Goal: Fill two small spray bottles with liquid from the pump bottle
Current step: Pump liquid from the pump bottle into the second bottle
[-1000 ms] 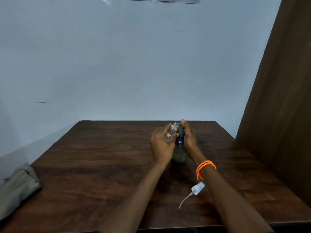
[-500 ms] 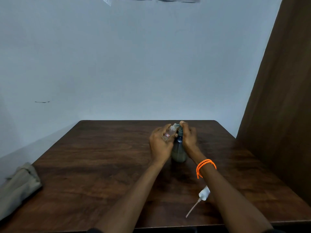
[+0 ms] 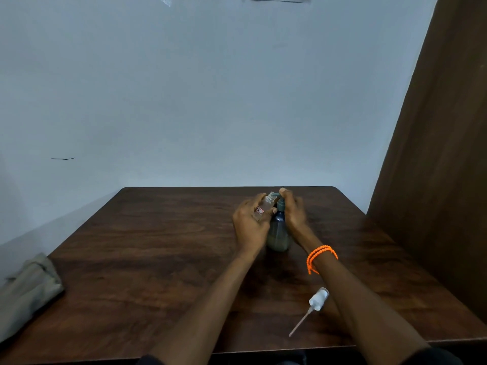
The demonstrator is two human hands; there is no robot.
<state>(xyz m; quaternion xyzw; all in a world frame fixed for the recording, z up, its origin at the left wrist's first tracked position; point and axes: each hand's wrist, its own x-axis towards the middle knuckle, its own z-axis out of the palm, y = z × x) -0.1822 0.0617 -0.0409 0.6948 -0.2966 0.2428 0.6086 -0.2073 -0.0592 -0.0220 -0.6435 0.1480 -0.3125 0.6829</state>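
The small spray bottle (image 3: 264,206) sits just above the middle of the frame, tilted, its open neck held up against the spout of the pump bottle (image 3: 278,230), which stands upright on the bench (image 3: 158,246). The left hand (image 3: 250,225) has its fingers closed around the small bottle; the right hand (image 3: 293,212) curls over the pump head, fingers bent on top as if to press.

The likely fault is a miss: the small neck looks narrow, and if it drifts from the spout during a press, liquid would run over the fingers and onto the bench. A hard press could also rock the pump bottle, since no hand steadies its base.

The small bottle carries a white label with a red border; its writing is too small to read.

Toward the lower right lies the removed white sprayer top (image 3: 317,301) with its dip tube, close beside the right forearm, where a shift of the arm could knock it. A folded cloth (image 3: 26,293) lies at the left edge.
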